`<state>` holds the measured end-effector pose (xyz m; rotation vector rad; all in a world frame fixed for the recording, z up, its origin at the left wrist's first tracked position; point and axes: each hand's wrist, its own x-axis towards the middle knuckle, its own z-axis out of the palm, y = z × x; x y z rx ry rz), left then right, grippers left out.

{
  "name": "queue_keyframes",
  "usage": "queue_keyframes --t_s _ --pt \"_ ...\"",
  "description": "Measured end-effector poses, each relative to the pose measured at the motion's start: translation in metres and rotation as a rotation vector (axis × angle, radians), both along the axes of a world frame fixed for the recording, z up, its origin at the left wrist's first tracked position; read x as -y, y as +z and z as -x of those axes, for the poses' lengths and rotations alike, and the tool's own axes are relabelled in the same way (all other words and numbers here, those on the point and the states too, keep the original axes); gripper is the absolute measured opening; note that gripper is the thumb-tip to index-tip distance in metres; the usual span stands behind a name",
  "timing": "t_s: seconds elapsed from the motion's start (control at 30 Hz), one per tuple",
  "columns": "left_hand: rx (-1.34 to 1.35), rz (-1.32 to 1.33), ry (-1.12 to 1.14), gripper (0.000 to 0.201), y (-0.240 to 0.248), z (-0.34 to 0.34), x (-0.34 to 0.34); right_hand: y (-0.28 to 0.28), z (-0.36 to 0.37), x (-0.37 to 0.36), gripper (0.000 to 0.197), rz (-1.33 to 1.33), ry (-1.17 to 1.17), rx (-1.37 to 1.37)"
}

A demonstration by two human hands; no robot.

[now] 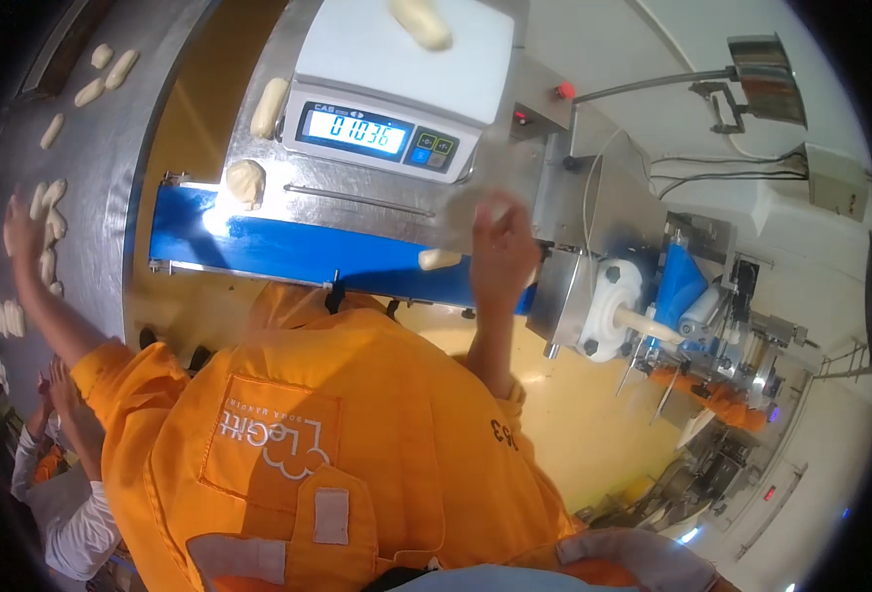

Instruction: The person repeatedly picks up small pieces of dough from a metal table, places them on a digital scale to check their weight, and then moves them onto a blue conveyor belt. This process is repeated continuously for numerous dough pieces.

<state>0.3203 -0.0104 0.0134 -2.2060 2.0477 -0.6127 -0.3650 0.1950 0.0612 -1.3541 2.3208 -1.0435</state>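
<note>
My left hand (24,229) reaches over the steel table (91,197) on the left, its fingers stretched out beside a cluster of pale dough rolls (55,223). Above the blue conveyor belt (288,240) is my right hand (505,247). Its fingers are curled in, slightly blurred, around something pale that I cannot make out. A short dough piece (440,259) lies on the belt just left of that hand. Beyond the belt, a dough roll (421,22) rests on the white digital scale (397,89). Another roll (270,109) and a rounded dough lump (246,185) sit left of the scale.
A thin metal rod (357,200) lies between scale and belt. To the right, dough protrudes from a machine's white round nozzle (609,311). More dough rolls (7,318) lie along the left table. At lower left, a co-worker's hands (73,409) and white sleeve (86,533) show.
</note>
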Motion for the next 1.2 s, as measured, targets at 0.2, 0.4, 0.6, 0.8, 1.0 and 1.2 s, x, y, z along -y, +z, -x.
queue_keyframes --t_s 0.2,0.4,0.6,0.8,1.0,1.2 --pt "-1.035 0.109 -0.76 0.036 0.07 0.383 0.034 -0.176 0.069 -0.07 0.052 -0.402 -0.119 0.147" --pt "-0.126 -0.292 -1.071 0.022 0.098 0.569 0.059 -0.281 0.072 -0.112 0.051 -0.033 -0.046 -0.007" --pt "-0.668 -0.227 -0.912 0.027 0.083 0.532 0.075 -0.27 0.015 -0.049 0.056 -0.689 -0.157 -0.015" --pt "-1.503 -0.134 -0.557 0.039 0.059 0.34 0.047 -0.248 0.046 -0.12 0.05 -0.453 0.171 -0.094" --pt "-0.538 0.006 -0.181 0.061 0.004 0.036 -0.04 -0.002 0.049 -0.057 0.041 -0.47 0.357 0.266" --pt "-0.448 -0.007 -0.203 0.086 -0.054 0.089 -0.04 0.059 0.009 0.052 0.049 0.287 0.199 0.051"
